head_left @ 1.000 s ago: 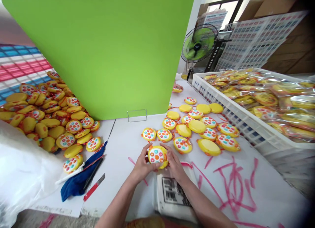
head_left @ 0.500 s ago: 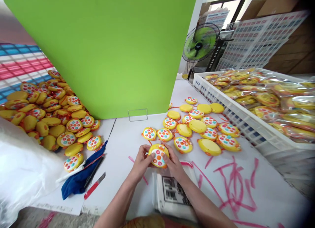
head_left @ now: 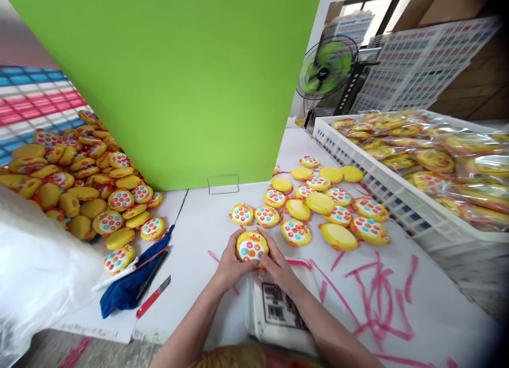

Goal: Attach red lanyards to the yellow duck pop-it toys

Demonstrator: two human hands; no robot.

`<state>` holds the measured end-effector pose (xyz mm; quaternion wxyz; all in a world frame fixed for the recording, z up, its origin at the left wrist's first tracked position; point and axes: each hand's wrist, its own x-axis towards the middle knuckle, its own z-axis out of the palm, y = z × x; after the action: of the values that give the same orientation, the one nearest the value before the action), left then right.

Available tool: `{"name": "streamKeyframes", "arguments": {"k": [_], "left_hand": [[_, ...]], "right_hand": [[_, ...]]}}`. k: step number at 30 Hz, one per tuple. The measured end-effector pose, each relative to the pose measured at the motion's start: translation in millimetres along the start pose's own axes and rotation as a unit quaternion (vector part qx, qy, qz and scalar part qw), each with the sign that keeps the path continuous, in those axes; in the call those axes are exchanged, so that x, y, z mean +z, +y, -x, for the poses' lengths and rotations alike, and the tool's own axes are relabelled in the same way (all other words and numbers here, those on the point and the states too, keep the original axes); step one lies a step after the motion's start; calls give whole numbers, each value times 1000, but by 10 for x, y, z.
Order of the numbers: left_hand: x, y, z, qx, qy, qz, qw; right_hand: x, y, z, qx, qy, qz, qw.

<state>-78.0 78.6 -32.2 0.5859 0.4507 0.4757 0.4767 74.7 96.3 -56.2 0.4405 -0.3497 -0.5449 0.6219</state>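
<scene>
Both my hands hold one round yellow duck-shaped toy (head_left: 251,246) with coloured dots on its white face, just above the white table (head_left: 397,304). My left hand (head_left: 230,264) grips its left side and my right hand (head_left: 278,264) its right side, thumbs on the face. Just beyond lies a spread of several identical toys (head_left: 318,203), some face up, some face down. A big heap of the same toys (head_left: 79,182) fills the left of the table.
A green board (head_left: 178,81) stands upright behind the table. A white crate (head_left: 397,198) with bagged toys sits at the right. A blue cloth (head_left: 127,288), a red-handled cutter (head_left: 153,297), a labelled white packet (head_left: 278,309), a clear bag (head_left: 32,272) and a fan (head_left: 326,71) are around.
The toy has been turned in my hands, and both hands shifted slightly toward me. Everything else is where it was.
</scene>
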Motion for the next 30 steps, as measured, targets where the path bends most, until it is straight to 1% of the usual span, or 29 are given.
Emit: {"name": "streamKeyframes", "arguments": {"k": [5,10,12,16,19,21,25,27,30], "left_hand": [[-50,20,6,-17,-48,26,998],[-65,-13,-15,-45,-27,30,998],[-63,-36,-19,-49,-24,37,998],[-53,-67,0,-24,-49,48,997],[-33,-67,22,-3,-75,38,996],[-19,-56,29,-1,-69,15,998],[-4,-25,25,-3,-32,-33,999],[-4,-18,22,0,-29,-31,999],[-13,-25,23,2,-34,4,999]], "right_hand": [[-4,41,-11,9,9,24,1000],[12,32,-8,1,-6,15,1000],[17,22,-5,-5,-2,18,1000],[-7,26,-9,0,29,59,998],[-29,32,-13,2,42,66,997],[-33,29,-12,7,39,54,998],[-32,30,-8,3,16,28,999],[-34,35,-5,-2,14,26,1000],[-29,30,5,3,21,37,999]]}}
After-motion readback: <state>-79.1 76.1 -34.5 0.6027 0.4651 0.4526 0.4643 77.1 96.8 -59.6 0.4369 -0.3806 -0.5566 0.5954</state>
